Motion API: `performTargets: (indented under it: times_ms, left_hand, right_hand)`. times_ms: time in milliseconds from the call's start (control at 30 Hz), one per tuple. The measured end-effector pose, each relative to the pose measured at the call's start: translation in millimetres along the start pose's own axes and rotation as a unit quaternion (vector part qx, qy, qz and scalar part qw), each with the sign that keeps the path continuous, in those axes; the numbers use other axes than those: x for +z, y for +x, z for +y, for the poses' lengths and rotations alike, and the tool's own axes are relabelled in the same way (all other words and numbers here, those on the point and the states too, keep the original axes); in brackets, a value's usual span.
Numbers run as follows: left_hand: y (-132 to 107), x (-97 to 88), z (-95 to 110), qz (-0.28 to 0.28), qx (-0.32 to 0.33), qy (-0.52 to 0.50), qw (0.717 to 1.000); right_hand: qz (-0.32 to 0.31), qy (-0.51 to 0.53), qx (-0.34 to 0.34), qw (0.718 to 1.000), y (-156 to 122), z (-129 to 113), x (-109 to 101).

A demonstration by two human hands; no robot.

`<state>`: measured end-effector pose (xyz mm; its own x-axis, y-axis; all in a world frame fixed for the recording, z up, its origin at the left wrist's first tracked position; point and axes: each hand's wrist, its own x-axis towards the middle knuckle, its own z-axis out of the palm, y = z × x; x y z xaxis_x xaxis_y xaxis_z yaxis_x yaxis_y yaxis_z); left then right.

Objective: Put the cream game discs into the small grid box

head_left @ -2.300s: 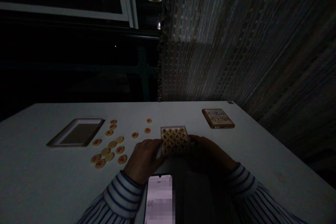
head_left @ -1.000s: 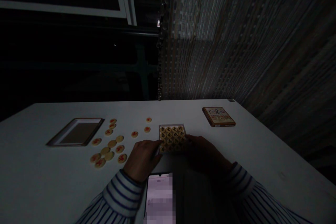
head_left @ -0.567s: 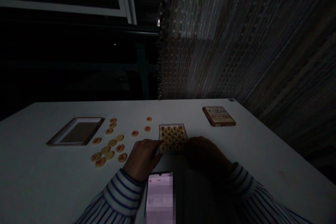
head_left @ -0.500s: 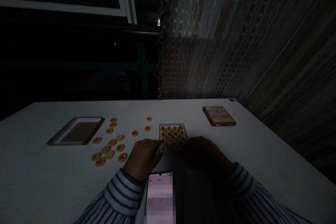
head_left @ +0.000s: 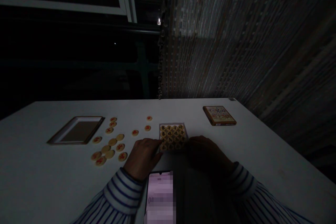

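Observation:
A small square box (head_left: 172, 124) sits on the table in front of me, filled with rows of round Chinese chess pieces (head_left: 169, 134) bearing black characters. My left hand (head_left: 141, 155) is closed at its left side, fingertips and thumb at the near left corner. On the opposite side my right hand (head_left: 207, 154) grips the near right corner; deep shadow hides most of its fingers. Left of the box lie several loose pieces (head_left: 120, 147), some showing red characters and some plain faces. A lit phone (head_left: 160, 190) lies between my forearms, partly blurred out.
An open shallow box part (head_left: 75, 130) with a pale inner rim lies at the left of the white table (head_left: 42, 168). At the right rests a flat printed box (head_left: 219, 116). Beyond the table's far edge hangs a string curtain (head_left: 194, 59). The room is dim.

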<state>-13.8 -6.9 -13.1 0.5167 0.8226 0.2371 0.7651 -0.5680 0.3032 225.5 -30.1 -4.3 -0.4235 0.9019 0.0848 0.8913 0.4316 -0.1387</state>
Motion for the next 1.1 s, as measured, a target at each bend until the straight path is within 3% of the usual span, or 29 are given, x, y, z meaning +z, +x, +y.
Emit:
performTargets:
  times_ms: [267, 400, 1100]
  left_hand:
    - [0.0, 2.0, -1.9, -0.002, 0.000, 0.004, 1.000]
    - [-0.6, 2.3, -2.5, 0.001, 0.002, 0.000, 1.000]
    - [0.9, -1.6, 0.6, -0.007, 0.004, 0.001, 1.000]
  right_hand:
    - [0.174, -0.020, -0.046, 0.983, 0.4, 7.5, 17.7]
    - [0.186, -0.022, -0.073, 0.980, 5.8, 2.4, 21.7]
    - [0.178, 0.001, -0.084, 0.981, 14.7, 2.1, 25.6]
